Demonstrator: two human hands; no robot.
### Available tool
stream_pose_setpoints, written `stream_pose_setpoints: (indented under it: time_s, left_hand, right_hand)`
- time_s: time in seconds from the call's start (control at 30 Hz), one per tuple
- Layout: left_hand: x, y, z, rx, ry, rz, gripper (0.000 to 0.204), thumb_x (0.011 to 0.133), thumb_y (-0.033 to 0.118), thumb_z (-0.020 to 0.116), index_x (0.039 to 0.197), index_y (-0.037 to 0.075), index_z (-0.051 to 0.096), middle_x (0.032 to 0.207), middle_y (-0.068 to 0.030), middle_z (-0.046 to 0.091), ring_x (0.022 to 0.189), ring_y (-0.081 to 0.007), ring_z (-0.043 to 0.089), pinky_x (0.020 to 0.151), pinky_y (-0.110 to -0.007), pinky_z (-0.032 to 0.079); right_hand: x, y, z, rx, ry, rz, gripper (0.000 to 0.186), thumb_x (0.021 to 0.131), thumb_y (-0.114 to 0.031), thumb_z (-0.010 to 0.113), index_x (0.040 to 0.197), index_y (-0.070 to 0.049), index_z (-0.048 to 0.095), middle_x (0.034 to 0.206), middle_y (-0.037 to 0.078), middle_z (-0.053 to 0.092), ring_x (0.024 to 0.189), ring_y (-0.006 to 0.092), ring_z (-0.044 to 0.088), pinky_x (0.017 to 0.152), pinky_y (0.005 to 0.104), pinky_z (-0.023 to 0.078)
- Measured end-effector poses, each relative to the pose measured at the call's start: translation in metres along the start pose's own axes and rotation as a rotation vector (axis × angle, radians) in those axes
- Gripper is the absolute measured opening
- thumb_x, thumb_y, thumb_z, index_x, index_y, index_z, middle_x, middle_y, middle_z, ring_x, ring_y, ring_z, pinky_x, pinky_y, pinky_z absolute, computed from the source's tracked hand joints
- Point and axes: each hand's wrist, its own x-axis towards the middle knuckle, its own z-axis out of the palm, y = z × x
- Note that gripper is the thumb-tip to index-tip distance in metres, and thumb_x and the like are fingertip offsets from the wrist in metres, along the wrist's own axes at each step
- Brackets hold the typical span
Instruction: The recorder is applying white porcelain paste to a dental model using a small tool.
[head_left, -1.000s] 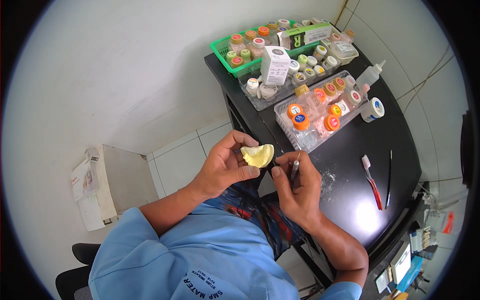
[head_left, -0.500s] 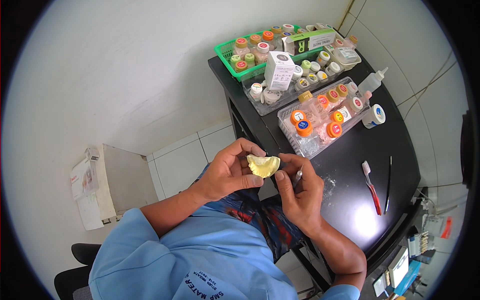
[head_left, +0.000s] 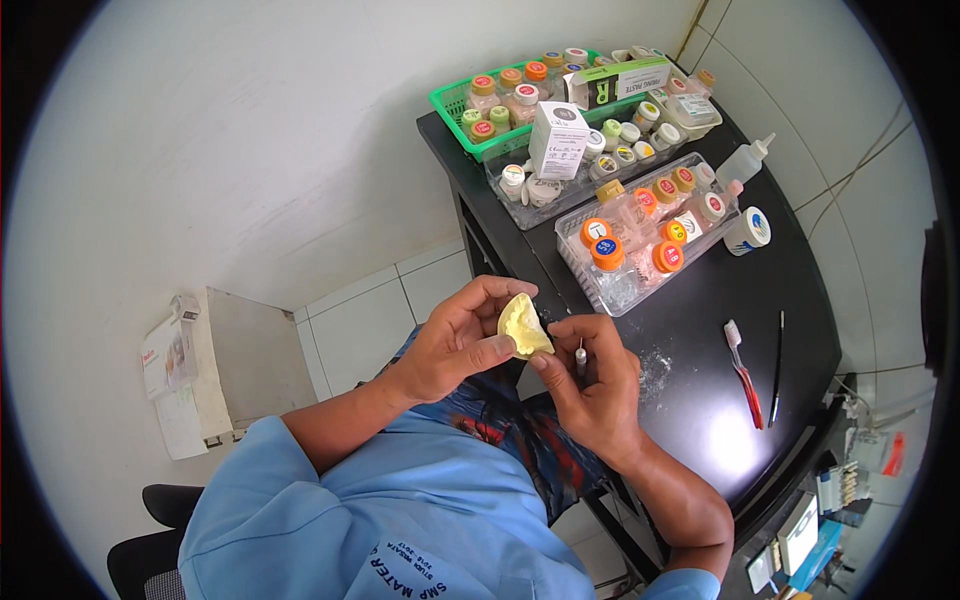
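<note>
A pale yellow dental cast is tilted in front of my body, its row of moulded teeth partly showing. Thumb and fingers of my left hand grip its left side. At its lower right edge, my right hand pinches the cast between thumb and fingertips. A slim metallic tool with a thin tip is tucked within the right hand's curled fingers, most of its length hidden by them.
On the black table stand a clear tray of powder jars, a green basket, a white box, a squeeze bottle and a white tub. A red toothbrush and thin black rod lie right. White dust speckles the tabletop.
The cast has turned so its straight edge now slants down to the right. My right hand has shifted slightly left, and the metallic tool in it now points more upright.
</note>
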Motion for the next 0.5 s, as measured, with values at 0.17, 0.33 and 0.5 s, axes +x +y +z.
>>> stream_pose_setpoints:
  time_s: [0.17, 0.33, 0.5]
  left_hand:
    - [0.0009, -0.0018, -0.0008, -0.030, -0.010, 0.020, 0.064, 0.104, 0.018, 0.074, 0.158, -0.003, 0.047, 0.132, -0.0086, 0.061, 0.124, -0.0156, 0.060, 0.109, -0.032, 0.048]
    - [-0.0001, 0.0002, 0.0003, 0.005, -0.024, 0.020, 0.063, 0.106, 0.017, 0.073, 0.159, -0.004, 0.046, 0.134, -0.0089, 0.061, 0.126, -0.0159, 0.060, 0.110, -0.033, 0.049]
    - [-0.0001, -0.0008, -0.0012, 0.068, -0.037, 0.043, 0.061, 0.108, 0.016, 0.071, 0.160, -0.003, 0.045, 0.135, -0.0110, 0.063, 0.127, -0.0191, 0.062, 0.111, -0.038, 0.053]
  right_hand:
    - [0.0058, -0.0017, -0.0027, -0.093, -0.038, -0.191, 0.018, 0.094, -0.001, 0.085, 0.111, -0.003, 0.076, 0.093, 0.010, 0.070, 0.072, 0.0202, 0.069, 0.060, 0.0329, 0.057]
    - [0.0069, -0.0016, -0.0039, -0.090, -0.055, -0.198, 0.020, 0.094, 0.003, 0.083, 0.112, -0.003, 0.078, 0.092, 0.010, 0.070, 0.072, 0.0198, 0.069, 0.061, 0.0326, 0.056]
    - [0.0080, 0.0020, -0.0052, -0.080, -0.085, -0.235, 0.026, 0.091, 0.007, 0.081, 0.115, -0.004, 0.079, 0.090, 0.010, 0.069, 0.073, 0.0194, 0.068, 0.064, 0.0327, 0.055]
